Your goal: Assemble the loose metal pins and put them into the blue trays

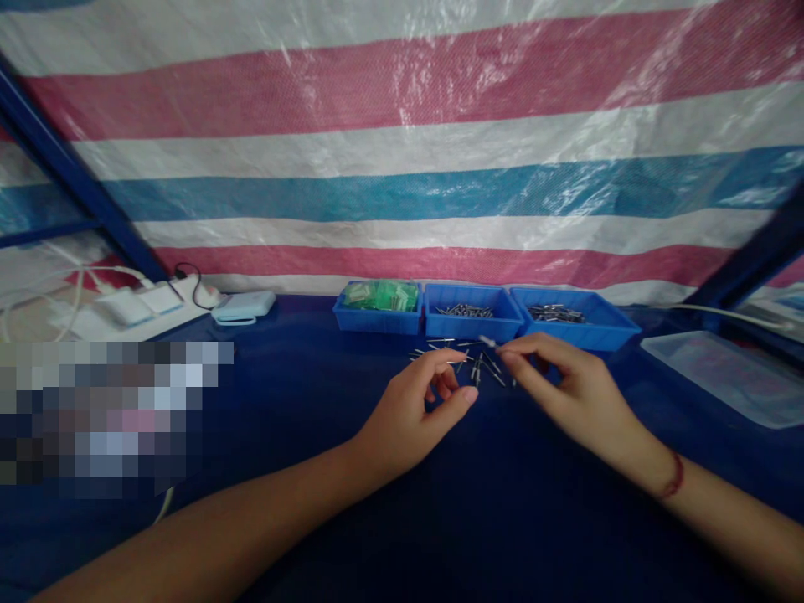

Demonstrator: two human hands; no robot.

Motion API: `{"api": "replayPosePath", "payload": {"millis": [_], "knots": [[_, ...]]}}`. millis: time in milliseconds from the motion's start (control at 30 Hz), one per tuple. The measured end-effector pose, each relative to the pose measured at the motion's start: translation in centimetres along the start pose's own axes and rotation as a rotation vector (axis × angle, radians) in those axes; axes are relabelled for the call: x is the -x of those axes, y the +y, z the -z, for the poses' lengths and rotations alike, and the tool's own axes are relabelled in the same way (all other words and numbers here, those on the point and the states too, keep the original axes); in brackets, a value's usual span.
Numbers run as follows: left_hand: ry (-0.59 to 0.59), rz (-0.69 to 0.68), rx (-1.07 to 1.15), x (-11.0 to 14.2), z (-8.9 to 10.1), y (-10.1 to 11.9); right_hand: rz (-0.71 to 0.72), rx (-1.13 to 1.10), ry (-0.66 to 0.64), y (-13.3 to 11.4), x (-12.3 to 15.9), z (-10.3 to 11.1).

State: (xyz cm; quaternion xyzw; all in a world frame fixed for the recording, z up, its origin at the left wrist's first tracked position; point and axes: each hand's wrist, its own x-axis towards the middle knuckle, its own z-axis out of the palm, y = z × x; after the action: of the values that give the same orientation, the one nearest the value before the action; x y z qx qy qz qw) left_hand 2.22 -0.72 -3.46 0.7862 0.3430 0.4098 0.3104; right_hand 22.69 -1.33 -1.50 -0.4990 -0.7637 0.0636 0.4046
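Between thumb and forefinger, my right hand (pixel 569 381) pinches a small part with a whitish, blurred end (pixel 487 341); its exact kind is unclear. My left hand (pixel 418 406) is beside it with thumb and forefinger apart and nothing visible between them. Several thin metal pins (pixel 477 368) lie scattered on the dark blue tabletop (pixel 402 494), just behind and between my hands. Beyond them, a blue bin (pixel 474 325) contains many similar thin metal pieces. The blue bin to its right (pixel 609 322) has more metal pieces, and the left blue bin (pixel 377 321) holds green and clear plastic bags.
At right lies a translucent plastic lid (pixel 722 381). A power strip with white plugs (pixel 151 314) and a light blue device (pixel 244 307) stand at the left. A striped plastic sheet (pixel 402 193) hangs behind the table, and part of the left side is pixelated.
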Motion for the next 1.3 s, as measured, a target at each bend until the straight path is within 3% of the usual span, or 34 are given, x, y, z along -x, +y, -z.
{"api": "replayPosePath", "payload": {"millis": [67, 133, 200, 333, 500, 600, 800, 900, 1000, 1133, 1300], "knots": [[0.002, -0.004, -0.03, 0.0, -0.1, 0.0, -0.063, 0.22, 0.177, 2.0, -1.0, 1.5], [0.004, -0.016, -0.077, -0.2, 0.1, -0.1, -0.146, 0.467, 0.256, 4.3, -1.9, 3.1], [0.01, -0.012, -0.155, -0.5, 0.5, -0.3, -0.157, 0.632, 0.212, 6.4, -2.4, 4.1], [0.011, -0.01, -0.408, -1.8, 2.2, -1.5, -0.142, 0.695, 0.163, 8.4, -2.7, 4.4], [-0.119, -0.037, -0.644, -2.5, 3.5, -2.9, -0.04, 0.634, 0.13, 6.5, -2.2, 3.3], [-0.169, -0.043, -0.693, -2.5, 3.4, -3.1, 0.064, 0.541, 0.104, 4.7, -1.7, 2.5], [-0.197, -0.037, -0.713, -2.4, 2.8, -3.3, 0.137, 0.376, -0.016, 2.2, -0.6, 0.6], [-0.137, -0.033, -0.57, -2.1, 2.3, -2.7, 0.146, 0.237, -0.073, 0.6, 0.2, -0.4], [-0.069, 0.033, -0.281, -1.4, 1.2, -1.4, 0.123, 0.028, -0.096, -0.9, 1.0, -1.2], [-0.12, 0.118, -0.049, -0.3, -0.1, 0.0, 0.023, -0.199, -0.085, -2.0, 1.6, -1.8], [-0.142, 0.14, 0.075, 0.1, -0.6, 0.1, 0.018, -0.322, -0.086, -2.3, 1.7, -1.8]]}}
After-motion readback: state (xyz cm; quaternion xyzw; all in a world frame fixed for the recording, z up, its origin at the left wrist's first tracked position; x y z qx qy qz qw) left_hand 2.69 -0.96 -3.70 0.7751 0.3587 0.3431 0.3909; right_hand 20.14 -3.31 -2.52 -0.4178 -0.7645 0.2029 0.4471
